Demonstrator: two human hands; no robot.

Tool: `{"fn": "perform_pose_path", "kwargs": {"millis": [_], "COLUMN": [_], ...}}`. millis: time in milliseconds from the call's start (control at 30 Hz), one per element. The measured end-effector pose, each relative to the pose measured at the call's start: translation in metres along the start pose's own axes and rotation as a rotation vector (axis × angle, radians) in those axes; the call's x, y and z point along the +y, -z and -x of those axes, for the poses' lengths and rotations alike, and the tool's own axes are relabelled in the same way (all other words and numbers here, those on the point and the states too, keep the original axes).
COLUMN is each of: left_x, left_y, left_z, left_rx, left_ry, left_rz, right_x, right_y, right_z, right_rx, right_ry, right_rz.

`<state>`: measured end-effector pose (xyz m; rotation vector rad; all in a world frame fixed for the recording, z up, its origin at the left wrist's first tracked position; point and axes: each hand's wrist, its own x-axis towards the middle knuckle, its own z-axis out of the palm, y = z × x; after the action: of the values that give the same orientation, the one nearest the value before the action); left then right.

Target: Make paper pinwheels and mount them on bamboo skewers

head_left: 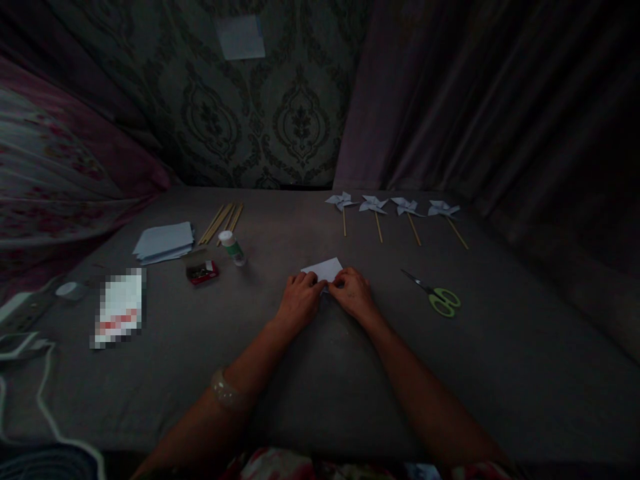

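Note:
A white piece of paper lies on the table in front of me, its near edge covered by my fingers. My left hand grips it from the left, with the thumb close to the other hand. From the right, my right hand pinches the same near edge between thumb and fingers. Whether the paper is folded under the fingertips is hard to see. To the right of my hands lie scissors with green handles, blades pointing away to the left.
Several paper pinwheels on sticks lie along the back right. At left are a paper stack, wooden sticks, an upright glue bottle, an open red box of small metal items, a blurred packet and a white cable.

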<state>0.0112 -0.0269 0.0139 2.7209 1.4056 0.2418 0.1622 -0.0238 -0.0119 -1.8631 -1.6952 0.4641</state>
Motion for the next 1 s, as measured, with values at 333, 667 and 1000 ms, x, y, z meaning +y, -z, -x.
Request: {"fn": "perform_pose_path", "kwargs": {"millis": [333, 667, 1000], "left_x": [0.002, -0.007, -0.012], "left_y": [0.000, -0.005, -0.011], "left_z": [-0.002, -0.007, -0.010], "left_rx": [0.021, 0.064, 0.111], "left_ry": [0.032, 0.110, 0.074], "left_rz": [-0.023, 0.086, 0.080], "right_x": [0.005, 0.019, 0.031], "right_y": [-0.004, 0.020, 0.020], "right_z": [0.000, -0.008, -0.015], "right_rx": [0.040, 0.169, 0.132], "right_ry": [0.047, -0.057, -0.132], "right_rz": [-0.016, -0.211, -0.183]}}
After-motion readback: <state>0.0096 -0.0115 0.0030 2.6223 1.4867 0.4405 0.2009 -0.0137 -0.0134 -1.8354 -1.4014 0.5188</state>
